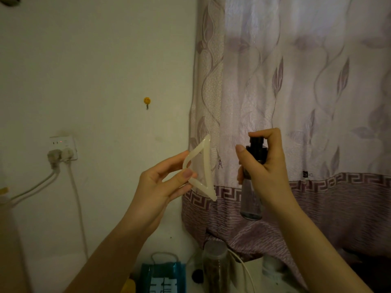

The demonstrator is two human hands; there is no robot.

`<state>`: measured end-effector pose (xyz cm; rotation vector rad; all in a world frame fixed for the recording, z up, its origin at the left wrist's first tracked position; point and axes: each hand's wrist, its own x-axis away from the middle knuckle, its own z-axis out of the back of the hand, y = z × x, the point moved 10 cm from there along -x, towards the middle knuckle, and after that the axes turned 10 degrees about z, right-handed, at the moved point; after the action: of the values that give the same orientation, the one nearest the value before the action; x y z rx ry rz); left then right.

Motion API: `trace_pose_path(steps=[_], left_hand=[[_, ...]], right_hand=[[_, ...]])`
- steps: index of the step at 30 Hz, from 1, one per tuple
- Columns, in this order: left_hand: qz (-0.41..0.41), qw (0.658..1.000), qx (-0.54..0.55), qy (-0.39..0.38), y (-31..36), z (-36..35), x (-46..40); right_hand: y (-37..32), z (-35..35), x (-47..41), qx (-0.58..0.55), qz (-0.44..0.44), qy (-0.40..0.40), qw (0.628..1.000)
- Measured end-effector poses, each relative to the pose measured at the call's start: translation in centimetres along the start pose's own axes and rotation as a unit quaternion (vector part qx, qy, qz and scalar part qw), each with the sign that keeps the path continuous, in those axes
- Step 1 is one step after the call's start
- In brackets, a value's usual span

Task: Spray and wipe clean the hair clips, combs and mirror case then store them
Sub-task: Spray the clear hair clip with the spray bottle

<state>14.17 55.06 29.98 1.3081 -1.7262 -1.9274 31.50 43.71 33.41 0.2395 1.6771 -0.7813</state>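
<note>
Here your right hand [265,166] grips the half-hidden spray bottle [251,199]; your left hand [163,185] pinches a cream, triangular hair clip [204,166].

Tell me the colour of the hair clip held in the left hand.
The hair clip is a translucent cream white, seen in the head view.

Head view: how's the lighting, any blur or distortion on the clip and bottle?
Head view: dim, yellowish room light, the only brightness coming through the curtain at upper right; the pale hair clip in the left hand reads clearly, the dark spray bottle in the right hand is murky; wide-angle bending at the edges; items at the bottom are soft.
</note>
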Motion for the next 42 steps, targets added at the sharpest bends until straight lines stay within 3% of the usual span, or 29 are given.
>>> trace_pose_path(steps=[27, 37, 42], left_hand=[[-0.047, 0.994, 0.039, 0.087, 0.4, 1.8, 0.7], [-0.029, 0.996, 0.018, 0.080, -0.2, 2.4, 0.7], [0.003, 0.998, -0.053, 0.016, -1.0, 1.1, 0.7]], right_hand=[[1.7, 0.0, 4.6, 0.007, -0.024, -0.011, 1.000], [2.4, -1.1, 5.1, -0.006, -0.050, -0.041, 0.998], [2.0, -1.4, 4.7, -0.051, -0.069, -0.048, 0.995]])
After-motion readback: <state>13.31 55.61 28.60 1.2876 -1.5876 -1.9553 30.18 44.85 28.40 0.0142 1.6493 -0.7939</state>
